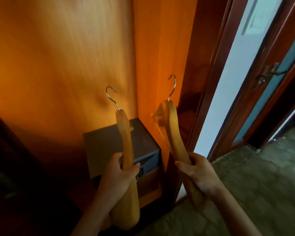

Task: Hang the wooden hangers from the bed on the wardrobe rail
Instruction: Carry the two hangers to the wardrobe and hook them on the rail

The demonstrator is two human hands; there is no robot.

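Head view shows the left hand (121,174) closed around the lower arm of one hanger (126,143), and the right hand (197,172) closed around another hanger (173,133), possibly two held together, since a second pale edge shows beside it; I cannot tell for sure. Both sets of fingers are wrapped tight, nothing loose. Each steel hook points up, the left hook (111,97) lower than the right hook (172,86). The hangers are in front of the open wardrobe, above a dark safe (109,145) on its floor, with the orange back panel (58,65) behind. The rail is not in view; it likely sits above the frame.

Risks, as I judge them: each hand grips near one end, so the long wood levers against the wrist and a hook may swing wide and miss the rail. The right hanger is close to the wardrobe's side panel (153,65) and could knock it when lifted. The two hangers are near each other, so the hooks may tangle if raised together. A hanger dropped here would strike the safe. If the right hand holds two, one may slide free while the other is being hooked.
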